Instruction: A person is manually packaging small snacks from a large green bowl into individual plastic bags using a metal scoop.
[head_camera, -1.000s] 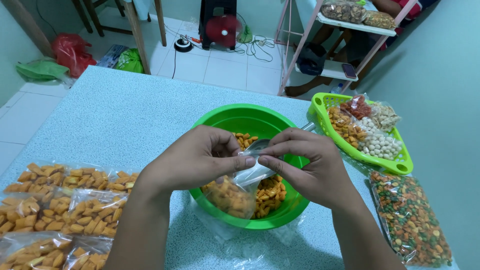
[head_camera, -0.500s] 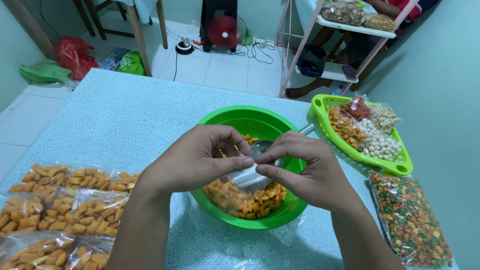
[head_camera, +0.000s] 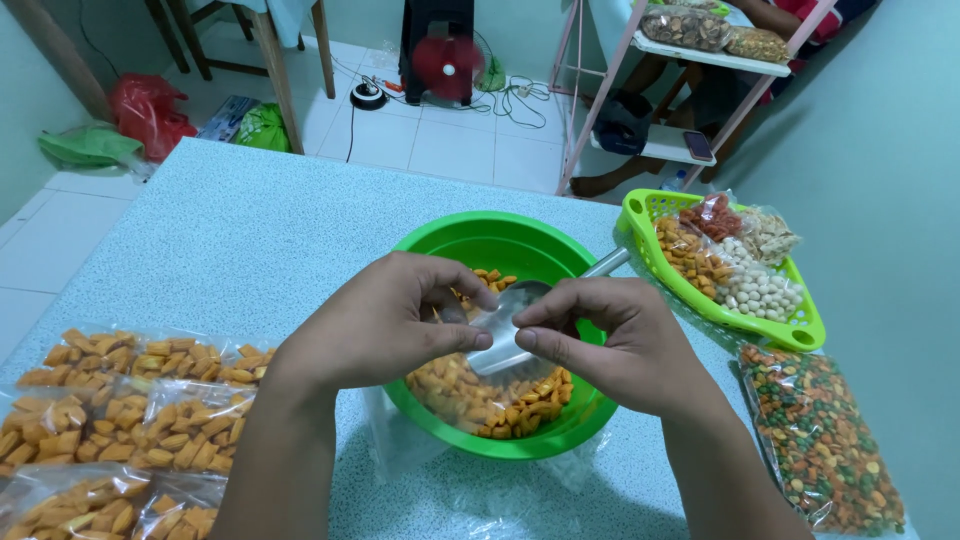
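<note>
We record a speckled blue table filling most of the frame, a green bowl of orange snacks at its centre. At lower left lie filled snack bags; at right, a green basket of mixed packets. Over the bowl, left hand and right hand pinch a small clear bag between thumb and forefinger, remaining fingers curled.

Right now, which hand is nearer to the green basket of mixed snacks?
Right. The right hand is over the green bowl's right side, toward the green basket; the left hand is further left.
</note>
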